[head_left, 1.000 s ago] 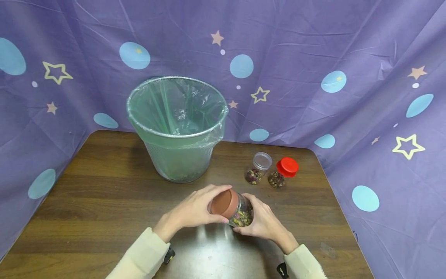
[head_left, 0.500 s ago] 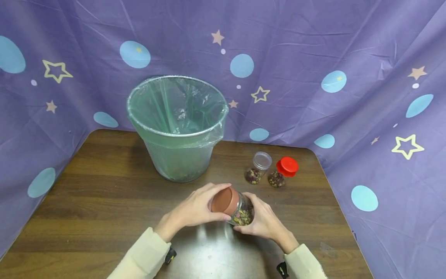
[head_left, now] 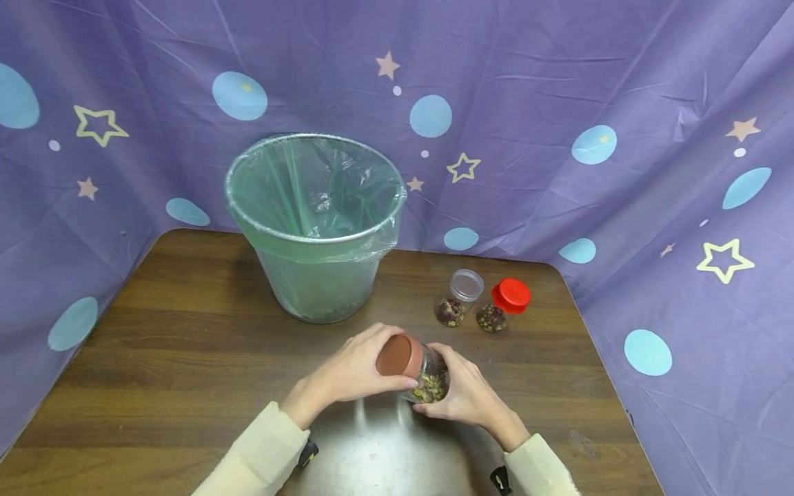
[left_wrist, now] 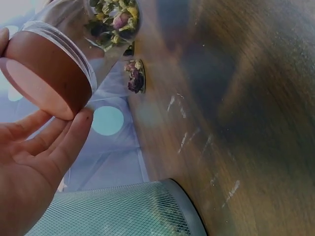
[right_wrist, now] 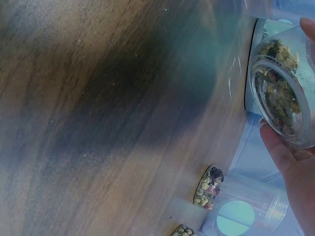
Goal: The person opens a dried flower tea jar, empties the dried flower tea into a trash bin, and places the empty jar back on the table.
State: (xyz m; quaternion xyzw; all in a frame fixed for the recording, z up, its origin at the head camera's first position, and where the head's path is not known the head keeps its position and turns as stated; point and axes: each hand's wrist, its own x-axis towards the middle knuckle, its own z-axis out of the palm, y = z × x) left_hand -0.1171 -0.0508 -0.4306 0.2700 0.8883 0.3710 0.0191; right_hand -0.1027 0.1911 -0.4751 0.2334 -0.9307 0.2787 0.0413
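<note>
Over the near middle of the table, a clear jar (head_left: 433, 384) with a brown lid (head_left: 395, 355) is held tilted, its lid end toward the left. My left hand (head_left: 350, 368) grips the lid around its side, thumb on the near side and fingers on the far side. The jar's body is in my right hand (head_left: 468, 389), which wraps it from the right. Dried flowers (left_wrist: 115, 19) lie inside the jar in the left wrist view. From the right wrist view, the jar's round base (right_wrist: 278, 96) faces the camera. The lid sits on the jar.
Behind the hands stands a mesh bin (head_left: 319, 289) with a green plastic liner (head_left: 310, 251). Back right are two small jars with dried flowers, a clear-lidded jar (head_left: 459, 300) and a red-lidded jar (head_left: 505, 303). A purple curtain (head_left: 521, 83) surrounds the wooden table (head_left: 186, 344).
My left fingers and thumb have shifted a little around the lid, the thumb moving right and slightly up. The jar and right hand have hardly moved.
</note>
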